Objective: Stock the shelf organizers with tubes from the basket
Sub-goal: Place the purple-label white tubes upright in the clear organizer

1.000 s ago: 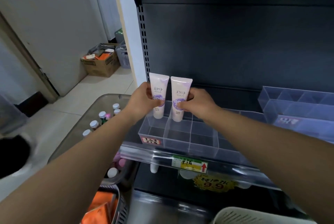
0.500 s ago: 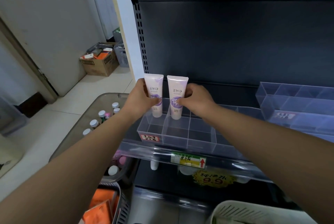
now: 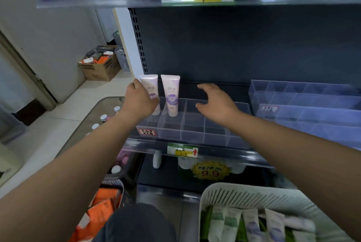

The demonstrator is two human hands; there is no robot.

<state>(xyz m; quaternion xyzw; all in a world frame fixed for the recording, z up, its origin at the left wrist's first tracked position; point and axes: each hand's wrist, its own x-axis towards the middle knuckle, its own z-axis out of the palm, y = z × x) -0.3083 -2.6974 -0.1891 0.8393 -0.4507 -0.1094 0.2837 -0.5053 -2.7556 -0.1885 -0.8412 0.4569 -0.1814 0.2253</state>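
Left hand (image 3: 139, 102) gripping left tube (image 3: 149, 83), right tube (image 3: 172, 95) free (both upright in 1 organizer (image 3: 193, 134)), right hand (image 3: 216, 105) spread nearby

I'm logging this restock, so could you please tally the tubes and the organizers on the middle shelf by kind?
White-and-purple plastic tubes standing upright: 2 (left tube, right tube)
Clear plastic compartment organizers: 2 (near organizer, bluish organizer)
Total: 4

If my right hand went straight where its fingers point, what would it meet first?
Likely the dark back panel; the right hand points over the organizer, right of both tubes.
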